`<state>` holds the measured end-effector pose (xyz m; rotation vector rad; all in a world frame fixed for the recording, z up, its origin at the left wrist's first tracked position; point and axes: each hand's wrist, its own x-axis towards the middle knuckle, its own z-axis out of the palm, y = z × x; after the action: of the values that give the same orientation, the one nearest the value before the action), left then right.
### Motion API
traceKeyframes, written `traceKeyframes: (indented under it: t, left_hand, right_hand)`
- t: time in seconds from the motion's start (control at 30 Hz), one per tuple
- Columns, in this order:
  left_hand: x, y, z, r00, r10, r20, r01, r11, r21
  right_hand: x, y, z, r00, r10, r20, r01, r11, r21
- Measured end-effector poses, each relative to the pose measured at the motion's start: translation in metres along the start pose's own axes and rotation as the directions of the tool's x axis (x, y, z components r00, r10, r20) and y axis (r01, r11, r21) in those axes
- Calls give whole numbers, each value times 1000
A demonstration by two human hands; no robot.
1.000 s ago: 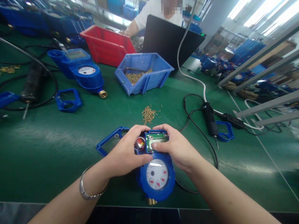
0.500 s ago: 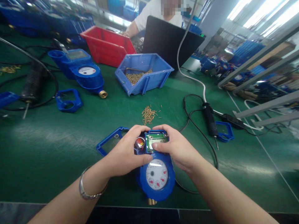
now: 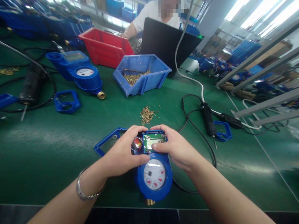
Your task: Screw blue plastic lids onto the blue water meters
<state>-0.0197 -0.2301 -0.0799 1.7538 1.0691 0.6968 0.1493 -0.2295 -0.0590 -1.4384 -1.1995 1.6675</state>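
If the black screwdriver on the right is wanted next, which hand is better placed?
Likely the right hand: it is nearer that black screwdriver, on that side of the blue meter. The left hand holds the meter's opposite side, farther away.

Two bare hands, one left hand and one right hand; two near meters, one opened meter and one covered meter; four red pointers on the opened one; three blue frames, one beside the left wrist, one near the covered meter, one at the right; two power drivers; two bins, one red bin and one blue bin; one bracelet; one co-worker; brass screws, too many to count.
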Motion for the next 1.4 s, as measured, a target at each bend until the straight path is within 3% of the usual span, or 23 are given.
traceKeyframes:
  t: [0.13,0.23,0.33,0.4,0.47,0.53,0.63,0.8,0.9,1.07,1.13,1.23,1.3,1.4]
  left_hand:
    - [0,-2,-1,1000,1,-3,-1,1000,1]
    - [-1,-4,-1,1000,-19,15,20,999,-42]
    - [-2,-5,-1,998,-42,42,45,997,-66]
    - [-3,-5,-1,998,-49,43,51,998,-48]
    - [-3,-5,-1,998,-55,35,56,998,-24]
    - [-3,-5,-2,998,-53,24,53,999,-8]
    - [-3,-6,-2,999,-39,7,39,999,7]
    - [-4,-5,-1,1000,-25,7,25,1000,4]
    - [-4,-3,0,1000,-17,4,17,999,49]
    - [-3,-3,0,1000,13,-12,-12,996,89]
    - [-3,-4,0,1000,20,-20,-18,996,84]
    - [-4,-5,-1,1000,-1,-20,2,998,55]
    - [-3,-5,0,1000,-13,-21,14,999,40]
    - [-4,-2,2,999,-20,-43,23,998,50]
  right_hand:
    - [-1,0,-4,995,-73,-73,57,977,-207]
    - [-6,1,-18,968,-208,-144,182,968,-171]
    - [-13,11,-36,841,-383,-383,302,919,-255]
    - [-19,22,-42,745,-504,-436,332,848,-413]
    - [-25,33,-42,684,-658,-316,398,699,-594]
    - [-30,41,-37,629,-774,-70,483,460,-745]
    - [-34,42,-29,616,-761,201,471,153,-869]
    - [-31,30,-25,624,-725,292,400,-25,-916]
    - [-25,24,-23,641,-697,322,406,-48,-913]
    - [-20,21,-19,683,-641,351,455,-3,-890]
    - [-21,24,-21,648,-682,338,484,26,-875]
    - [-25,34,-26,544,-814,203,475,100,-874]
    - [-26,39,-27,520,-845,127,441,138,-887]
    - [-27,41,-25,610,-775,164,393,116,-912]
